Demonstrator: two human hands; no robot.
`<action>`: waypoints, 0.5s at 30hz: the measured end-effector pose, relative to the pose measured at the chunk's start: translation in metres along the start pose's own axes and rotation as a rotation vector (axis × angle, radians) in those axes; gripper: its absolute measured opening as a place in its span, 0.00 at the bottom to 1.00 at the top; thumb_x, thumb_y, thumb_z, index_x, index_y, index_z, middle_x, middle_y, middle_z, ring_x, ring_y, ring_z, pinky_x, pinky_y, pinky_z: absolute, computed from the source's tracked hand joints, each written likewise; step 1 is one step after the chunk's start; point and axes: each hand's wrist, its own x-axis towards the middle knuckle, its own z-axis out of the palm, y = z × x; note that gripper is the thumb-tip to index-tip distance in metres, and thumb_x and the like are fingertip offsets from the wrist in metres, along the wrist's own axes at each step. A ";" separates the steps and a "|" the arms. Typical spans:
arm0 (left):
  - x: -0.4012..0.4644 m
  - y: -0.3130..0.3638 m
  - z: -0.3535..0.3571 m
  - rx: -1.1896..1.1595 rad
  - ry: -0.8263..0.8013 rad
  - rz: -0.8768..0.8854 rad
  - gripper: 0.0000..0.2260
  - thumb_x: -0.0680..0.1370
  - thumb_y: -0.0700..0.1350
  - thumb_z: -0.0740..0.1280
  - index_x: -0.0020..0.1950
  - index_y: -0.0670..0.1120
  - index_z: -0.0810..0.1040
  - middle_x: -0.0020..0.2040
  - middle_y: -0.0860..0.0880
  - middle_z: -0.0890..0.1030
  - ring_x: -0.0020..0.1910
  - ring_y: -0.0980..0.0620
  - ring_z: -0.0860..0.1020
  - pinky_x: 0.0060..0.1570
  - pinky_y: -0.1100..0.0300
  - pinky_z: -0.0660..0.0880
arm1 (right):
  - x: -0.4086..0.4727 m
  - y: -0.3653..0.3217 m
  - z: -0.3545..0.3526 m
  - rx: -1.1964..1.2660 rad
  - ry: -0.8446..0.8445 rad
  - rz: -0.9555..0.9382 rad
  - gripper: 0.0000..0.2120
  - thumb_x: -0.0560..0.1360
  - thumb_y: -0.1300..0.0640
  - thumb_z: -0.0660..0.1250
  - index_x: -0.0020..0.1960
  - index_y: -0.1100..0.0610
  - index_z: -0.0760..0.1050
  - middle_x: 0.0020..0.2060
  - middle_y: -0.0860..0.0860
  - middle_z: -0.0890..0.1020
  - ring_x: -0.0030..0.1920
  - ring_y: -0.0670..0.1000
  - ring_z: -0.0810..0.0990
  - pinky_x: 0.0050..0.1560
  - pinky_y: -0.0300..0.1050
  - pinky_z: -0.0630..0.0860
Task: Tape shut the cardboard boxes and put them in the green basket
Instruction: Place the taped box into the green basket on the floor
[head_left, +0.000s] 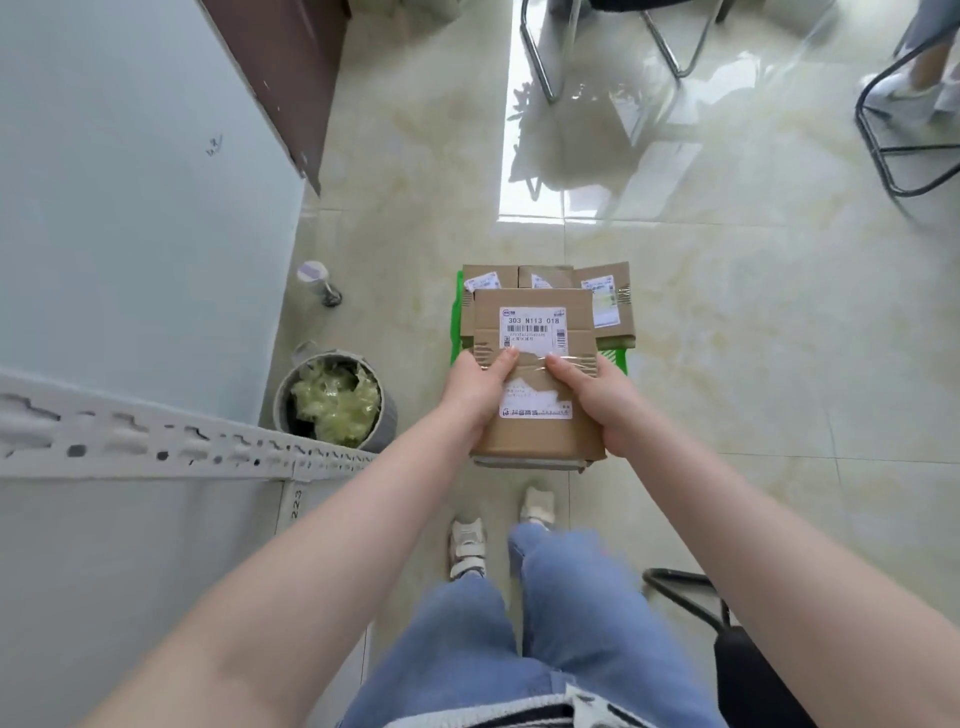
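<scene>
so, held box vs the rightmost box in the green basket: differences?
The held box is gripped at its sides by the left hand and right hand, above the green basket; the rightmost box already lies in it. The held box looks larger in frame, being nearer the camera. It sits square to the view; the rightmost box is slightly skewed. Both are brown cardboard with white labels and tape.

a single wide-angle view from the person's head looks steeply down and forward over both outstretched forearms to the glossy cream tiled floor (727, 338). the hands sit near mid-frame, the legs and shoes lie below, and straight lines bend toward the frame's edges.
</scene>
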 end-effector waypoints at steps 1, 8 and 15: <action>0.013 0.006 0.003 -0.008 0.000 -0.003 0.21 0.79 0.52 0.68 0.67 0.44 0.70 0.62 0.45 0.79 0.59 0.45 0.79 0.62 0.47 0.75 | 0.014 -0.006 0.000 0.000 0.004 0.009 0.16 0.72 0.48 0.75 0.58 0.49 0.77 0.47 0.47 0.85 0.40 0.46 0.85 0.32 0.39 0.79; 0.134 0.035 0.023 -0.041 0.014 -0.050 0.38 0.72 0.49 0.76 0.74 0.46 0.58 0.65 0.47 0.75 0.61 0.48 0.77 0.64 0.46 0.73 | 0.140 -0.042 -0.001 -0.067 0.041 0.007 0.09 0.73 0.51 0.74 0.47 0.49 0.75 0.39 0.41 0.82 0.31 0.34 0.80 0.26 0.28 0.72; 0.271 0.022 0.051 0.050 0.067 -0.022 0.24 0.74 0.47 0.75 0.68 0.47 0.72 0.61 0.48 0.80 0.60 0.48 0.79 0.64 0.49 0.73 | 0.279 -0.029 0.006 -0.140 0.080 0.056 0.19 0.73 0.48 0.73 0.61 0.52 0.74 0.54 0.50 0.83 0.53 0.51 0.81 0.57 0.52 0.78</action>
